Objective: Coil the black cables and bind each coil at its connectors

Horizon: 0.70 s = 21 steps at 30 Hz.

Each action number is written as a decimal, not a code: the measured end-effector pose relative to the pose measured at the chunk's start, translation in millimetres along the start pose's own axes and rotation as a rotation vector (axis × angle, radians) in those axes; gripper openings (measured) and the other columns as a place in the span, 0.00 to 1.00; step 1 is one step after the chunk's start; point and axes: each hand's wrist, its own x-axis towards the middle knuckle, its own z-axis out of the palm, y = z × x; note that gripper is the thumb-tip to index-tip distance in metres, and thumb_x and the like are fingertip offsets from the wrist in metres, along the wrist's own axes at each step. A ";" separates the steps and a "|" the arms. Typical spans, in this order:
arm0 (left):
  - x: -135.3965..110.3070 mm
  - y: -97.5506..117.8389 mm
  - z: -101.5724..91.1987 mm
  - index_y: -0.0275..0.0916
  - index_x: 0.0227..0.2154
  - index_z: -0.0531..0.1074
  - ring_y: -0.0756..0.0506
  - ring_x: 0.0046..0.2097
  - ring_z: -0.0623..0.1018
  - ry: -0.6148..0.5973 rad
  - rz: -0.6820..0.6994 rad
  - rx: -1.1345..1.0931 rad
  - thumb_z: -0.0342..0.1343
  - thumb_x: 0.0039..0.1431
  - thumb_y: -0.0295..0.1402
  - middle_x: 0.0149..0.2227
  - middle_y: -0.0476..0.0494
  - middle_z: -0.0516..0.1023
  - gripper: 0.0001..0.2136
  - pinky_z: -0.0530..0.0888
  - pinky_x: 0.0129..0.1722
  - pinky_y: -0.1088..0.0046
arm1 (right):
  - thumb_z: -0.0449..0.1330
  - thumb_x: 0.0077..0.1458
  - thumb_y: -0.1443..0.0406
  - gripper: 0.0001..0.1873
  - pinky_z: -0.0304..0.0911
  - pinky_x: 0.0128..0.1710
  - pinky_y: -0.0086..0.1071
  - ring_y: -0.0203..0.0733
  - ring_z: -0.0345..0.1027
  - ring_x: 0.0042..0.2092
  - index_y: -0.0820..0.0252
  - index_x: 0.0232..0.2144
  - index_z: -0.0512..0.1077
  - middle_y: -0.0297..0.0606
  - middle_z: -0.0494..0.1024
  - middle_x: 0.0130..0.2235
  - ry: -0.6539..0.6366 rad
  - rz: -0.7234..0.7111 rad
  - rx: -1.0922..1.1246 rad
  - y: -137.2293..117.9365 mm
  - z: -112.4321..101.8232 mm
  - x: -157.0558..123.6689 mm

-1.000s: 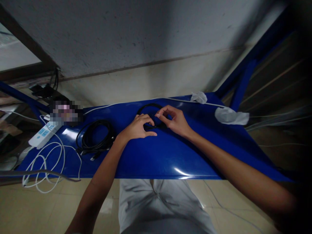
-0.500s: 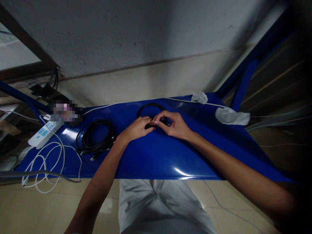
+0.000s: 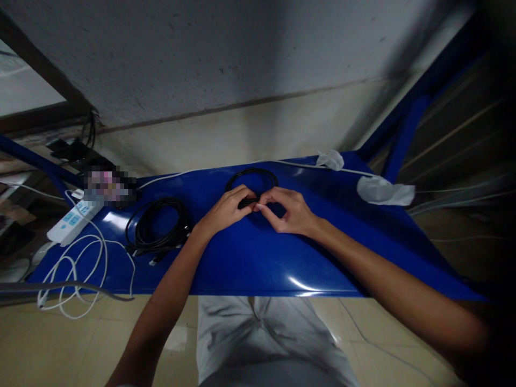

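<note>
A coiled black cable (image 3: 255, 172) lies on the blue table (image 3: 258, 263), its loop rising behind my hands. My left hand (image 3: 231, 208) is closed on the near side of the coil, thumb in front and fingers behind. My right hand (image 3: 288, 210) pinches at the same near side, thumb and forefinger together, its fingertips touching those of the left. Exactly what sits between the right fingertips is hidden. Left of my left hand rests a second coiled black cable (image 3: 161, 244), its plug ends toward the front.
At the left stand a white power strip (image 3: 68, 226) and a loose white cable (image 3: 102, 263) hanging past the table edge. Crumpled white plastic (image 3: 382, 192) and a smaller white scrap (image 3: 331, 160) lie at the right rear. A wall (image 3: 193, 145) rises behind.
My left fingers have lifted and curled more around the coil. My right hand has shifted slightly down, still pinching. More of the coil's loop shows behind the hands.
</note>
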 end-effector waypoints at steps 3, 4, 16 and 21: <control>1.2 0.7 1.5 0.39 0.46 0.77 0.44 0.46 0.81 0.076 0.022 -0.007 0.63 0.71 0.31 0.44 0.42 0.80 0.04 0.78 0.49 0.66 | 0.63 0.68 0.67 0.02 0.72 0.34 0.33 0.40 0.79 0.32 0.57 0.41 0.73 0.36 0.83 0.33 0.001 0.015 -0.028 3.0 0.5 -2.1; 1.6 1.2 1.8 0.39 0.46 0.77 0.44 0.45 0.81 0.108 0.028 -0.015 0.63 0.71 0.31 0.43 0.42 0.81 0.05 0.78 0.49 0.66 | 0.63 0.68 0.66 0.02 0.71 0.33 0.32 0.40 0.79 0.31 0.57 0.42 0.73 0.36 0.83 0.33 -0.006 0.024 -0.044 4.0 0.8 -2.9; 3.0 7.1 0.6 0.39 0.46 0.81 0.45 0.45 0.82 0.209 0.028 -0.150 0.65 0.70 0.33 0.44 0.40 0.84 0.06 0.78 0.47 0.66 | 0.59 0.73 0.60 0.06 0.69 0.33 0.31 0.43 0.84 0.33 0.57 0.46 0.72 0.37 0.88 0.34 -0.155 0.312 -0.071 8.5 5.0 -7.0; 3.2 11.9 -1.2 0.39 0.45 0.83 0.43 0.46 0.84 0.176 0.017 -0.228 0.62 0.72 0.37 0.45 0.37 0.85 0.08 0.80 0.50 0.63 | 0.60 0.72 0.61 0.06 0.70 0.33 0.31 0.44 0.84 0.33 0.57 0.46 0.72 0.37 0.88 0.34 -0.138 0.311 -0.039 11.9 8.5 -8.3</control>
